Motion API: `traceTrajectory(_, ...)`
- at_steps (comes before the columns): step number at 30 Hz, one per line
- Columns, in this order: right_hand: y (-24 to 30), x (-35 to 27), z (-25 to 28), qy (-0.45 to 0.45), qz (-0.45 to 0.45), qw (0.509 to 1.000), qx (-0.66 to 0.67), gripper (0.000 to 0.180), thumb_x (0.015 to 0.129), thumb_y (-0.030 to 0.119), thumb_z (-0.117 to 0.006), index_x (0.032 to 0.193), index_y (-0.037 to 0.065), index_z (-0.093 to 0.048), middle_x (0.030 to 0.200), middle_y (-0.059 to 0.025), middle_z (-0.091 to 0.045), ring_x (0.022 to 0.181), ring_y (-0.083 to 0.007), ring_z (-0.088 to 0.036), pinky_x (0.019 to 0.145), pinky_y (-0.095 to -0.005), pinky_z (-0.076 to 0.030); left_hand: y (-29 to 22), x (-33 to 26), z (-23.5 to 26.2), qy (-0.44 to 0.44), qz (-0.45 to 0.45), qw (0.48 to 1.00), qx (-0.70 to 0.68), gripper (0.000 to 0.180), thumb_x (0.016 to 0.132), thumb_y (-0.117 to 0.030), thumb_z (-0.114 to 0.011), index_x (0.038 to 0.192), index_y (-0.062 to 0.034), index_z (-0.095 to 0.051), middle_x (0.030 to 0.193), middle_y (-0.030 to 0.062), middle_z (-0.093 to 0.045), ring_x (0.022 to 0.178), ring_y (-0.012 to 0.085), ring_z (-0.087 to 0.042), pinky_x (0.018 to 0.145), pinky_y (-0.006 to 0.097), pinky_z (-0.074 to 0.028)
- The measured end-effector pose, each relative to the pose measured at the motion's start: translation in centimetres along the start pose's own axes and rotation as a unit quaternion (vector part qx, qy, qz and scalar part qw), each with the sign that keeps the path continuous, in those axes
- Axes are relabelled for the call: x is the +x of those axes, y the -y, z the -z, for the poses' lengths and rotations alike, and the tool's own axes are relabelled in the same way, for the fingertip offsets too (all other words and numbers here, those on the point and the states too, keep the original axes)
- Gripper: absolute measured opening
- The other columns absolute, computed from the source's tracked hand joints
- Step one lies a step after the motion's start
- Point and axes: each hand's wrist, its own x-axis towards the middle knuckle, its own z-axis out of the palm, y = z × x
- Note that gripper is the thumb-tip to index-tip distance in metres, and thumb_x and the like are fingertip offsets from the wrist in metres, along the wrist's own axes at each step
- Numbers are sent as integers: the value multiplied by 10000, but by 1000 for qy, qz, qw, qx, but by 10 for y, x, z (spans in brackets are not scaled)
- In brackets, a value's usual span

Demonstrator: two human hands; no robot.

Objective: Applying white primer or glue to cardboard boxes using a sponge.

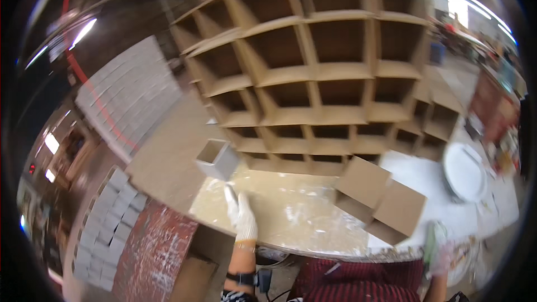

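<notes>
My left hand [241,215], in a white glove, stretches forward over the paint-stained worktop [291,212] with its fingers straight. Its fingertips are just below a small grey open-topped box [217,159], which sits tilted at the table's far left corner; whether they touch it I cannot tell. My right hand [442,254], also gloved and blurred, is at the table's near right edge, closed around a green object [430,237]. Two brown open boxes [363,182] [400,210] rest side by side on the table between my hands.
A large brown grid of cubbyholes [319,72] lies across the back of the table. A white round lid or plate [464,170] is at the right. Stacks of grey boxes [128,89] [106,218] stand on the left, with a red-stained board [154,251] below them.
</notes>
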Motion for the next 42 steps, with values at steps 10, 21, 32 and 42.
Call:
traceTrajectory(10,20,2,15,-36,30,999,-1,532,885,162,-637,1411,88,-611,1421,-134,-613,1351,-335,-528,1161,-454,-398,-109,-148,-51,437,-145,887,41,724,955,-226,-720,1537,54,-394,1451,248,-585,1333,361,-584,1125,404,-450)
traceTrajectory(21,24,9,17,-101,32,990,88,416,866,29,-614,1269,60,-713,1314,-206,-658,1242,-377,-610,1105,-444,-471,-118,-158,-154,491,-116,857,102,446,951,-356,-697,1223,-4,-657,1166,284,-684,1107,449,-657,929,481,-527)
traceTrajectory(32,18,11,-2,-146,48,984,85,352,875,24,-622,1210,11,-730,1261,-231,-668,1191,-381,-646,1065,-439,-510,-88,-130,-112,252,-115,950,143,400,996,-366,-615,1124,6,-689,1038,310,-702,999,506,-666,851,542,-536)
traceTrajectory(42,31,8,20,-47,-98,935,338,535,812,46,-708,1344,40,-653,1273,-214,-666,1206,-348,-631,1085,-441,-487,-107,-107,-91,271,-155,879,360,491,937,-429,-694,1112,29,-699,1016,277,-716,962,467,-686,855,511,-549)
